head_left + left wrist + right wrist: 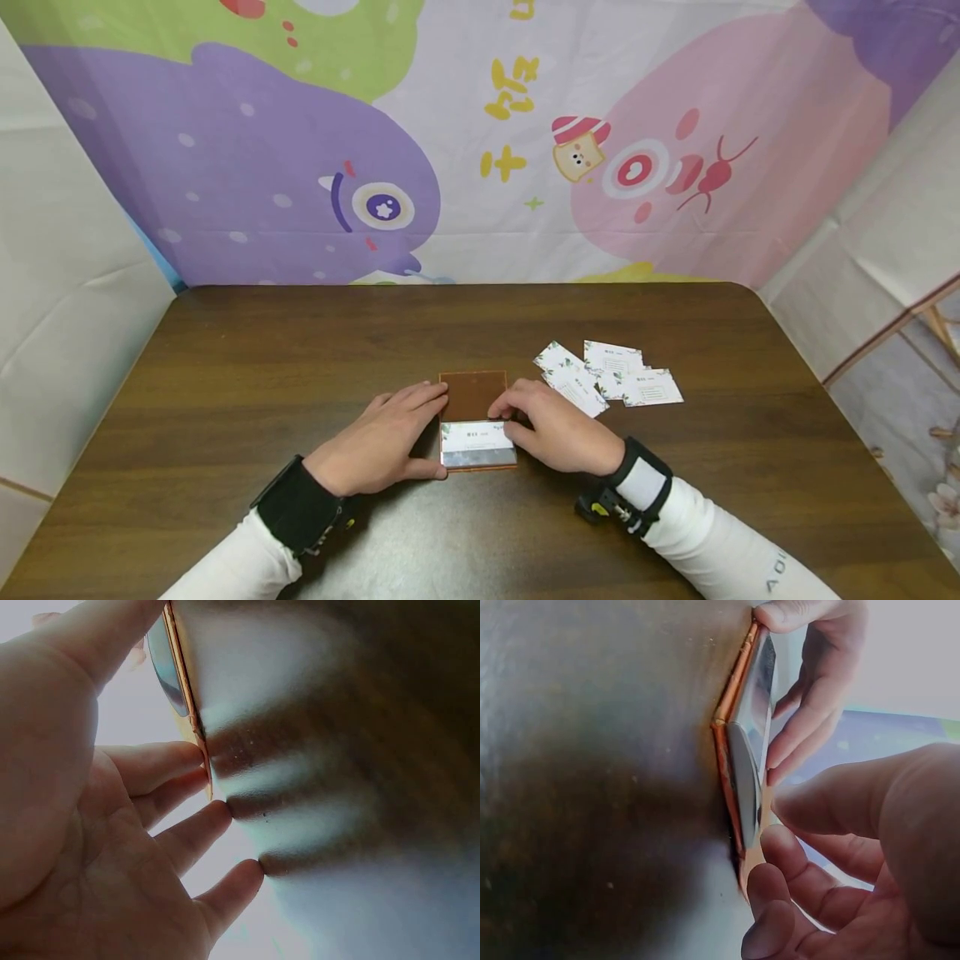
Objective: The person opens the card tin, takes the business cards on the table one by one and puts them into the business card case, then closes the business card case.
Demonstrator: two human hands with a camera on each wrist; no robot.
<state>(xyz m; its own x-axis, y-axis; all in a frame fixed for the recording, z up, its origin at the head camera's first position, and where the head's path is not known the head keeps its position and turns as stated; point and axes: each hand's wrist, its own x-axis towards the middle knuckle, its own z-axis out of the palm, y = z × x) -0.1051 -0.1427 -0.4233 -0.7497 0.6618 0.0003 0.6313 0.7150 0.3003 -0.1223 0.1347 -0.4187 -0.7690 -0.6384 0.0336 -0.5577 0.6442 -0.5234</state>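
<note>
A brown card holder lies unfolded on the table, with a white business card in the clear pocket of its near half. Along its left side rests my left hand, thumb on the near corner and straight fingers by the far half. In the left wrist view, fingertips touch the holder's edge and the tabletop. My right hand has curled fingers, thumb and index finger at the card's upper right corner. The right wrist view shows the card bowed slightly beside that thumb.
Several white business cards with green leaf prints lie overlapping to the right, beyond my right hand. The brown wooden table ends at a cartoon-printed curtain behind. White cloth hangs at the left side.
</note>
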